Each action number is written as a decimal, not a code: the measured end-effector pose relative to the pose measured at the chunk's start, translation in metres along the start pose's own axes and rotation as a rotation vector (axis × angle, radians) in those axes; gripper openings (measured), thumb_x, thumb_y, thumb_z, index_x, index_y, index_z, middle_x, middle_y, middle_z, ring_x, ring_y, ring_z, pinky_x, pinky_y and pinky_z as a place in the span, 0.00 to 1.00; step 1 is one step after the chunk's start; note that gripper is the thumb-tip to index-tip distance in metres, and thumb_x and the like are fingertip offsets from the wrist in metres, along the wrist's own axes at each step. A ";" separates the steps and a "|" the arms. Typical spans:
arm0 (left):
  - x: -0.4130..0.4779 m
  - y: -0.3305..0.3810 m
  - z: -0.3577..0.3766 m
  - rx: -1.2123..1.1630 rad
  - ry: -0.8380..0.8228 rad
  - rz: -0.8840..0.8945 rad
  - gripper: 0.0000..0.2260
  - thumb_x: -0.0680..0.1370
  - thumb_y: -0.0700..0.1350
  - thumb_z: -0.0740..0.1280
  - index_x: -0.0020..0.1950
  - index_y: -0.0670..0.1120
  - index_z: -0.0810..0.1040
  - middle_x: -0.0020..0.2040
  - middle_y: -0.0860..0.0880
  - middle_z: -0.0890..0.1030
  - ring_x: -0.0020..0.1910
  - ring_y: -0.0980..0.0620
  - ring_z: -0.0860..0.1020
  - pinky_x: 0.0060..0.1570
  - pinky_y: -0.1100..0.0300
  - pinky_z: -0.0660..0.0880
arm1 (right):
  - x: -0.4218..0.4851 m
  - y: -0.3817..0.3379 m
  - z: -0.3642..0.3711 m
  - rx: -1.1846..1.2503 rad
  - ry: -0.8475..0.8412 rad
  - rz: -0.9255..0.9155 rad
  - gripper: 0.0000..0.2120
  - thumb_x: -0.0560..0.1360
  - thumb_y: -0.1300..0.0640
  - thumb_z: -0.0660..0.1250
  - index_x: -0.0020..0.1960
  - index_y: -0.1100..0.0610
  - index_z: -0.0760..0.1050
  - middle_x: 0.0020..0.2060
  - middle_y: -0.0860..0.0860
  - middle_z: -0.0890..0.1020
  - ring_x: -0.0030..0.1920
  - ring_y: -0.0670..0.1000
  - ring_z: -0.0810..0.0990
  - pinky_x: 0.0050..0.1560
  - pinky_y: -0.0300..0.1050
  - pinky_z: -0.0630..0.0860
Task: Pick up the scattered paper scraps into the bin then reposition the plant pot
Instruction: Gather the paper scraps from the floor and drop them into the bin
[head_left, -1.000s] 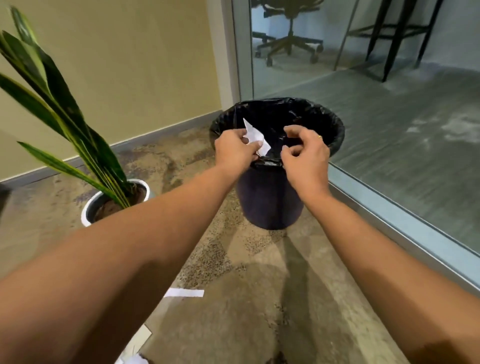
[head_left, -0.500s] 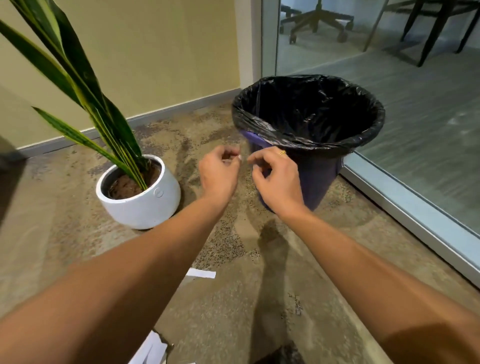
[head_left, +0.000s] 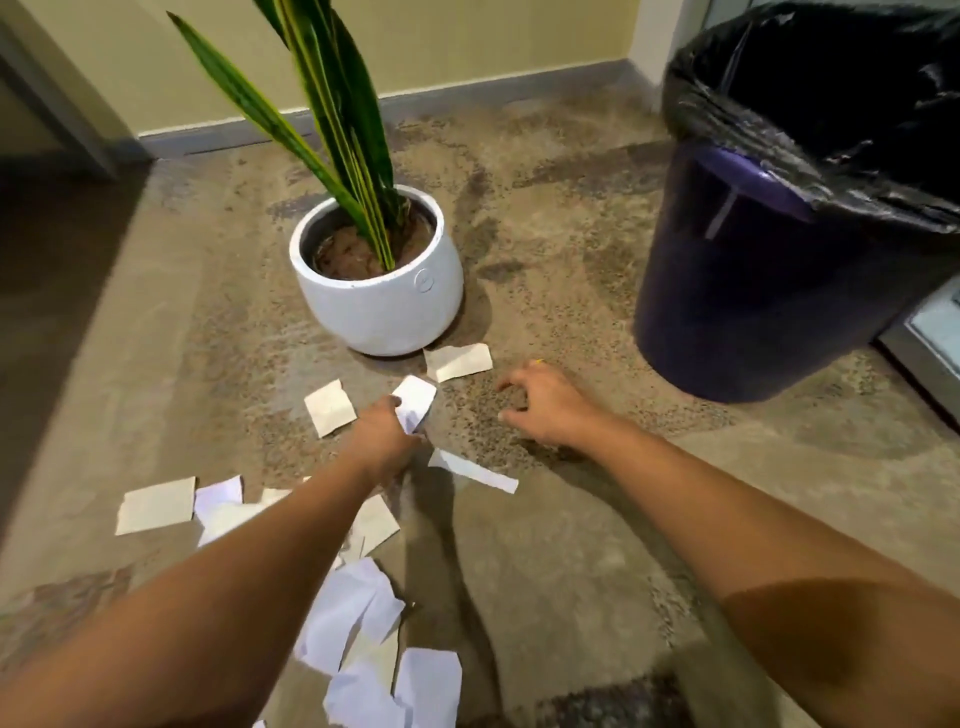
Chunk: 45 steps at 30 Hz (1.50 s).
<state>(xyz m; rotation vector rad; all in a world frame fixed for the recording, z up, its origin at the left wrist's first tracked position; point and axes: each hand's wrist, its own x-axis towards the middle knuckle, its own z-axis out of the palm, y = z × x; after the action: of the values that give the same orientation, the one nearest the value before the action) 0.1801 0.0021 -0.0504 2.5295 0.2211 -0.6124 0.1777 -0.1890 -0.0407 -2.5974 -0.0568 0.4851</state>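
- Speckled brown floor, rough and mottled, carries everything.
- Dark purple bin, round and lined with a glossy black bag, stands at the right, well apart from the scraps.
- White rounded plant pot with long striped leaves stands beyond the hands; one flat scrap lies just beside its base.
- Paper scraps, torn rectangles, lie scattered around the left arm.
- Left hand: fingers pinch a crumpled scrap.
- Right hand: fingers spread, loosely curled, holding nothing.
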 end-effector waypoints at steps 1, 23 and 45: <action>0.003 -0.003 0.003 0.056 -0.030 0.028 0.27 0.75 0.43 0.67 0.71 0.40 0.62 0.69 0.37 0.69 0.65 0.39 0.71 0.64 0.50 0.70 | 0.006 0.000 0.005 -0.033 -0.017 -0.010 0.23 0.74 0.52 0.66 0.67 0.54 0.68 0.68 0.57 0.67 0.69 0.57 0.65 0.69 0.52 0.63; 0.031 -0.022 0.016 0.434 0.134 0.191 0.17 0.79 0.37 0.57 0.69 0.42 0.65 0.63 0.39 0.76 0.59 0.41 0.76 0.55 0.53 0.72 | 0.088 -0.009 0.061 -0.392 0.057 -0.219 0.29 0.78 0.43 0.55 0.74 0.55 0.54 0.74 0.54 0.60 0.74 0.57 0.56 0.72 0.59 0.55; -0.004 -0.032 0.039 0.593 0.131 0.305 0.14 0.81 0.40 0.49 0.62 0.41 0.70 0.57 0.38 0.78 0.53 0.41 0.78 0.48 0.51 0.74 | -0.028 0.008 0.085 -0.438 -0.004 -0.474 0.15 0.79 0.56 0.57 0.64 0.59 0.68 0.50 0.59 0.80 0.51 0.59 0.79 0.48 0.52 0.77</action>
<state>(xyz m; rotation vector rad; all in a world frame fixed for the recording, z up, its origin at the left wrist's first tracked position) 0.1526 0.0080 -0.0926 3.0848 -0.3502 -0.4326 0.1214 -0.1600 -0.1041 -2.8608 -0.8430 0.3261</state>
